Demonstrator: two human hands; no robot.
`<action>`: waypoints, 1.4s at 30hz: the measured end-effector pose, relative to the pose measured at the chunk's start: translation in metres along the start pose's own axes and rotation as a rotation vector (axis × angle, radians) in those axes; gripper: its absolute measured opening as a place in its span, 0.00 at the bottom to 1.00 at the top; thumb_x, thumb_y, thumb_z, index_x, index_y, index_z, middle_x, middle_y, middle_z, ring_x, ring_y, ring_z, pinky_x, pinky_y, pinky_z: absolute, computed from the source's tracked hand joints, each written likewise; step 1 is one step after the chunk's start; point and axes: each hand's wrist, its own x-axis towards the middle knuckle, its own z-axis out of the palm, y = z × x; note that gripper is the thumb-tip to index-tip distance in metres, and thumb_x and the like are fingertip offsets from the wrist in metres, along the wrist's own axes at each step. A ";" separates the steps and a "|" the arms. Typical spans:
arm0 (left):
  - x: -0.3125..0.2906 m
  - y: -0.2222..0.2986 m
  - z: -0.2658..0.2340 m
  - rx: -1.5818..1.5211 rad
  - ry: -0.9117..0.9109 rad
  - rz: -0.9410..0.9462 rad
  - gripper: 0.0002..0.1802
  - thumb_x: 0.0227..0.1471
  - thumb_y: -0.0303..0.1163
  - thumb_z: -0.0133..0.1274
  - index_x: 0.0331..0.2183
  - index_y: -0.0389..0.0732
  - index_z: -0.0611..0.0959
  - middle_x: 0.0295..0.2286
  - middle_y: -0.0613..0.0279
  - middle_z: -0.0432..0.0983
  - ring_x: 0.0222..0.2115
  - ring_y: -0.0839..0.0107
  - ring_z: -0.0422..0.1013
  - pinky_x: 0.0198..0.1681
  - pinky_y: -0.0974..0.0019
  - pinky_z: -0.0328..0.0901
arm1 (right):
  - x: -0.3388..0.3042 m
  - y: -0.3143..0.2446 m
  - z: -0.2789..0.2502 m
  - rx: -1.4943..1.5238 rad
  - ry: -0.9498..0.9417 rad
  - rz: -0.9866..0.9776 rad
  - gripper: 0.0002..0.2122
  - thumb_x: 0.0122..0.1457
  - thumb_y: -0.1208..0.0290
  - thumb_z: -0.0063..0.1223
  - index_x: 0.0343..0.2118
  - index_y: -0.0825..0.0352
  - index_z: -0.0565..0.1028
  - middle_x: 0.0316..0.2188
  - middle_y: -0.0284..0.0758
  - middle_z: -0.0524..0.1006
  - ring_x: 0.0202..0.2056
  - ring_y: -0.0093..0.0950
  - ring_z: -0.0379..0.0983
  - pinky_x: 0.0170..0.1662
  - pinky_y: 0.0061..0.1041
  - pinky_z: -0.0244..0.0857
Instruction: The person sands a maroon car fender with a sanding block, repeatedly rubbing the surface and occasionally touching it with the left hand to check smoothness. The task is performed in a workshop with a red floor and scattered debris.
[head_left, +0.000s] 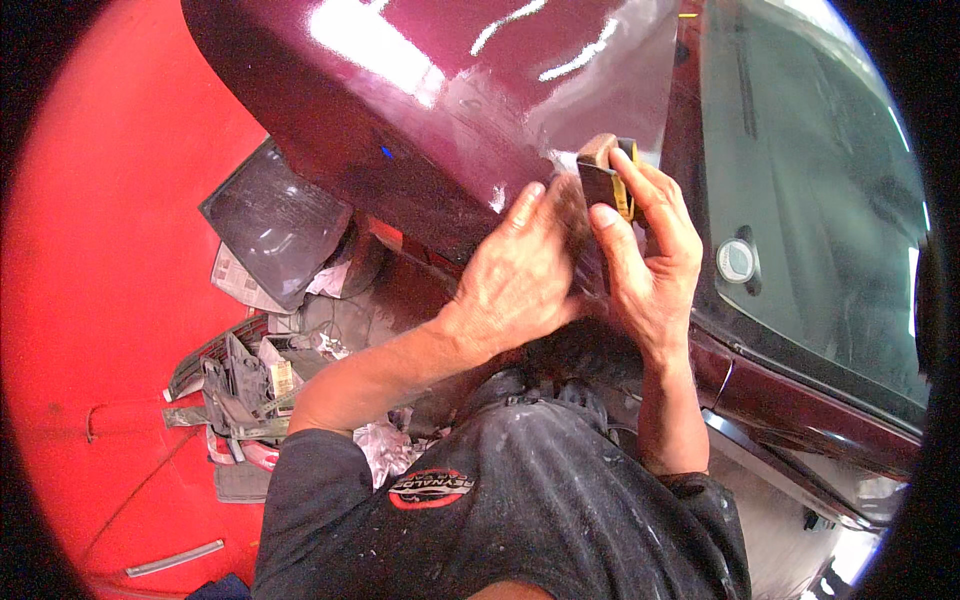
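Block (600,186), brown, black and yellow, sat in your right hand (655,262), pinched between thumb and fingers, the grip closed just to its width. It was at the lower right of the glossy maroon car panel (455,150); whether it touched the paint, you could not tell from this view. Your left hand (515,278) lay just beside, back upward, mostly open with fingers extended over the panel's near edge; nothing showed in its grasp, though the palm was hidden and the farther fingers blurred. To the right you had a dark window (800,190) bearing a round pale disc (736,260). To the left, a dark glossy sheet (275,225) leaned over newspaper (240,280), with a heap of grey parts (245,385) nearer you and a pale strip (175,558) on the red surface (100,300).
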 end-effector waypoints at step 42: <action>-0.011 -0.157 -0.069 0.232 0.578 -0.118 0.28 0.69 0.48 0.42 0.56 0.38 0.81 0.56 0.52 0.76 0.64 0.53 0.65 0.68 0.48 0.53 | 0.032 -0.026 0.072 -0.309 -0.152 -0.222 0.24 0.57 0.76 0.64 0.59 0.61 0.76 0.54 0.51 0.73 0.55 0.48 0.72 0.59 0.41 0.67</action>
